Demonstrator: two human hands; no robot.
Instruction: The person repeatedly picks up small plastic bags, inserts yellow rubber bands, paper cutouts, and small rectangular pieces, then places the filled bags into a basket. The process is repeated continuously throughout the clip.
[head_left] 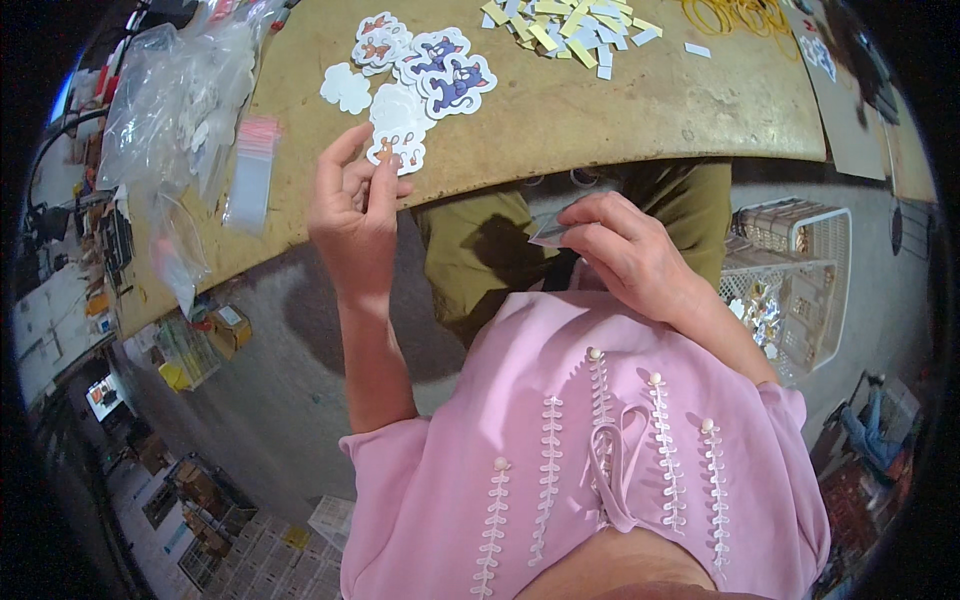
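My left hand (362,195) is at the table's near edge with thumb and forefinger apart. Its thumb tip overlaps a white-edged cutout sticker (408,150) with small orange figures; I cannot tell whether they touch. Just beyond lie blank white cutouts (398,105), another white one (346,88), a stack with orange figures (380,45) and two stickers of a dark blue cartoon cat (458,84). Over my lap, my right hand (625,245) is closed on a small clear plastic bag (546,230), whose far part its fingers hide.
Left on the table (640,120) are flat clear bags with a pink top strip (252,175) and a large plastic bag (180,100). Yellow and white paper slips (580,30) and yellow rubber bands (740,14) lie at the back. A white basket (835,290) stands at right.
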